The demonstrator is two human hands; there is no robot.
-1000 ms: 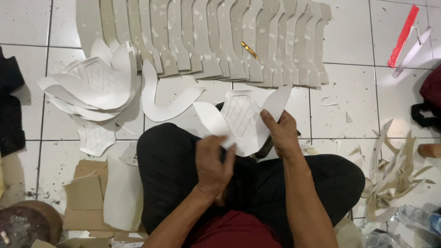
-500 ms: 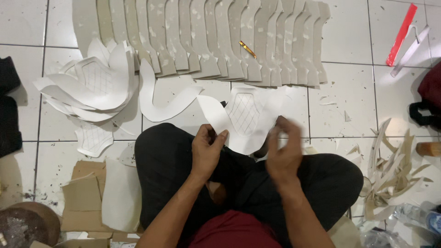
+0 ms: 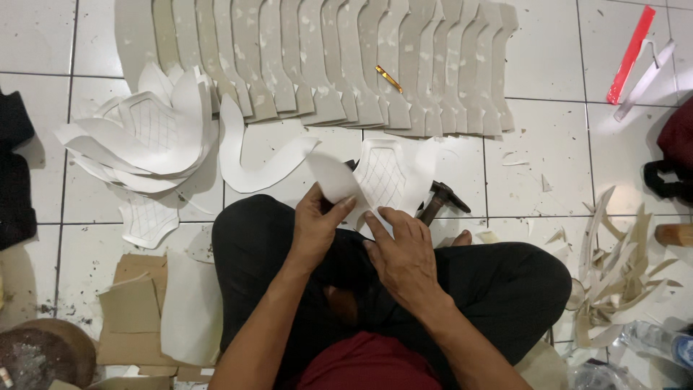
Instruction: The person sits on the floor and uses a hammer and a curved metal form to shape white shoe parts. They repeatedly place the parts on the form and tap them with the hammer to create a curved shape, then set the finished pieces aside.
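I sit cross-legged on a tiled floor in black trousers. My left hand (image 3: 315,224) pinches the left flap of a white cut-out piece with a stitched grid pattern (image 3: 380,173), held over my knees. My right hand (image 3: 404,253) presses flat on the lower edge of the same piece. A hammer (image 3: 440,198) lies partly hidden behind the piece, by my right knee.
A stack of similar white pieces (image 3: 148,141) lies at left, one curved white piece (image 3: 253,162) beside it. A row of grey cut shapes (image 3: 325,61) spans the top. Cardboard sheets (image 3: 137,310) lie lower left, offcuts (image 3: 613,267) at right, a red ruler (image 3: 629,54) top right.
My left hand came up from my lap and took the piece's left flap. My right hand let go of the right side and moved down onto the lower edge.
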